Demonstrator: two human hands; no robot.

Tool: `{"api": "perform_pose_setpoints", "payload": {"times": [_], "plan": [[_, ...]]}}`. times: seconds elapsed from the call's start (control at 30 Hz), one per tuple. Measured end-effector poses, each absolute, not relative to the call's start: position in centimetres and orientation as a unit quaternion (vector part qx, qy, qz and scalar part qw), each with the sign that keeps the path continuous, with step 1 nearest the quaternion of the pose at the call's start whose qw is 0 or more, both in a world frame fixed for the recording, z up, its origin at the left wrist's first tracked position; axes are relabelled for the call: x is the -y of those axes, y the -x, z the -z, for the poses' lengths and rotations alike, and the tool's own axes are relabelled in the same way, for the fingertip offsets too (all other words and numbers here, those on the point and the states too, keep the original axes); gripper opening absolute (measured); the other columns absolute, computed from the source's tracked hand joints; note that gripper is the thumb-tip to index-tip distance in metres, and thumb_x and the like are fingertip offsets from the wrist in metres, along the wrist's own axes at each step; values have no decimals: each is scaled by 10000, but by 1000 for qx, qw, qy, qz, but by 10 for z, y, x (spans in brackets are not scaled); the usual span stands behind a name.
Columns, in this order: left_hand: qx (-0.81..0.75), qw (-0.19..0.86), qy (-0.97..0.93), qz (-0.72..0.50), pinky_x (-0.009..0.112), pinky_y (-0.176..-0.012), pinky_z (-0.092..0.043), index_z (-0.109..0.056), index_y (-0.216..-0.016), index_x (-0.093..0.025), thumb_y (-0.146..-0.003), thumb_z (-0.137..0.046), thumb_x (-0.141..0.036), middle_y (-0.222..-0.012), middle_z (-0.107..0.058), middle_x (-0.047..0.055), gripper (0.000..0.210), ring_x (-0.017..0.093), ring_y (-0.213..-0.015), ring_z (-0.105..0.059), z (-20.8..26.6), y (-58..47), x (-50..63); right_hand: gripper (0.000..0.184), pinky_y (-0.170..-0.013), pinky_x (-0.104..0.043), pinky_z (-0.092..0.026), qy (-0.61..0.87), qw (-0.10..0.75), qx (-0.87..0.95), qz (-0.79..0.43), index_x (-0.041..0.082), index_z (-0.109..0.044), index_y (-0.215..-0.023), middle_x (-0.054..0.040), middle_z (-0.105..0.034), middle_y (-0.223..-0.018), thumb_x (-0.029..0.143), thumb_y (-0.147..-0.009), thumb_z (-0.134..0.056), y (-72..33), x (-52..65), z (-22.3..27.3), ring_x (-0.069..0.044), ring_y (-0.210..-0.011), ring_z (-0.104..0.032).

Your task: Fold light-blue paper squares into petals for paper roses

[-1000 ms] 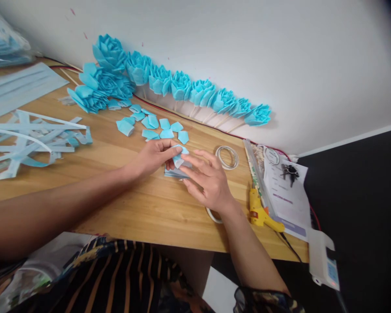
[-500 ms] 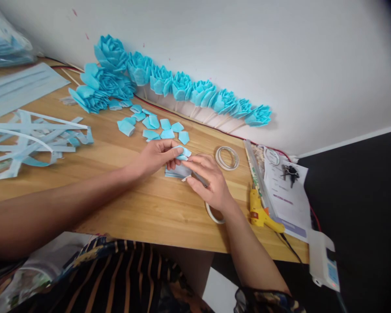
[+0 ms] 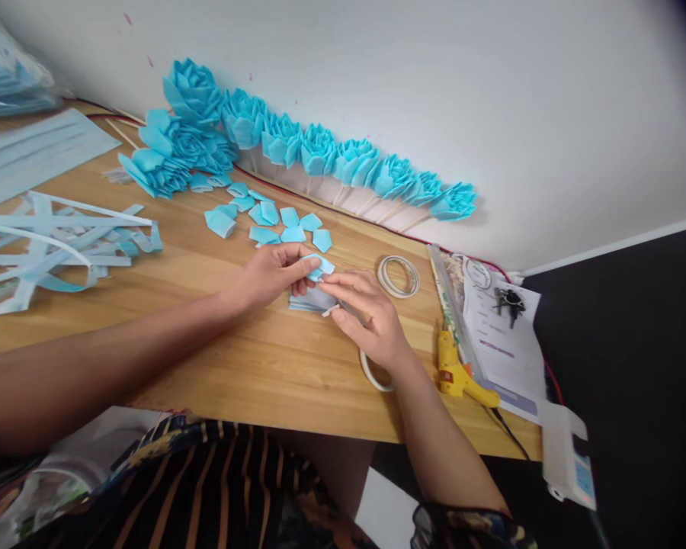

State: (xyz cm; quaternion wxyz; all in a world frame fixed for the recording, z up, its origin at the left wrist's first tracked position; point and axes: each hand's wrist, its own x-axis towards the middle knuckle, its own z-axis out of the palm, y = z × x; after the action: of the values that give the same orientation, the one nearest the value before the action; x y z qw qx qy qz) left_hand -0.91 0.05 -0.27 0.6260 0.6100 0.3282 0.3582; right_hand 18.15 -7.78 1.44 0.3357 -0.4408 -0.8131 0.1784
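My left hand pinches a small light-blue fabric petal between thumb and fingers. My right hand is close on its right, with the index fingertip at the petal's lower edge and the thumb held apart below. A little white strip shows by the right thumb tip; whether it is stuck there or lies beneath cannot be told. Under the hands is a stack of pale blue-grey cut pieces. Loose blue petals are scattered just beyond my left hand.
Blue fabric flowers on sticks lean along the wall. Cut strips and a flat blue sheet lie left. Rightward are tape rolls, a yellow glue gun, papers and keys.
My right thumb and the white strip beside it have shifted slightly right. A dark grey shape under the right fingers shows less now. My left hand keeps its pinch on the petal.
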Motion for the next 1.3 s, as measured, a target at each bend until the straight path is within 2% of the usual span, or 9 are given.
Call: {"api": "perform_pose_setpoints", "payload": {"times": [0.2, 0.73, 1.3], "plan": [[-315, 632, -614, -353, 187, -527, -458, -603, -753, -141, -850, -628, -388, -631, -630, -5, 267, 76, -532, -549, 4, 10, 0, 321, -1019, -435, -454, 458, 363, 775, -241, 280, -657, -1237, -66, -640, -1237, 312, -934, -557, -183, 79, -14, -215, -1164, -584], [-327, 627, -619, -342, 202, -536, -478, -589, -750, -156, -831, -642, -357, -598, -627, -5, 223, 89, -525, -560, 2, 9, 0, 325, -1031, -464, -464, 468, 377, 728, -330, 327, -665, -1227, -57, -624, -1254, 413, -930, -564, -186, 77, -7, -231, -1197, -576], [-325, 631, -624, -328, 201, -522, -467, -599, -750, -151, -839, -636, -344, -575, -607, -10, 215, 91, -521, -562, 4, 9, -2, 339, -1049, -450, -454, 481, 368, 723, -331, 319, -662, -1237, -54, -630, -1278, 418, -923, -580, -187, 77, -7, -223, -1209, -579]]}}
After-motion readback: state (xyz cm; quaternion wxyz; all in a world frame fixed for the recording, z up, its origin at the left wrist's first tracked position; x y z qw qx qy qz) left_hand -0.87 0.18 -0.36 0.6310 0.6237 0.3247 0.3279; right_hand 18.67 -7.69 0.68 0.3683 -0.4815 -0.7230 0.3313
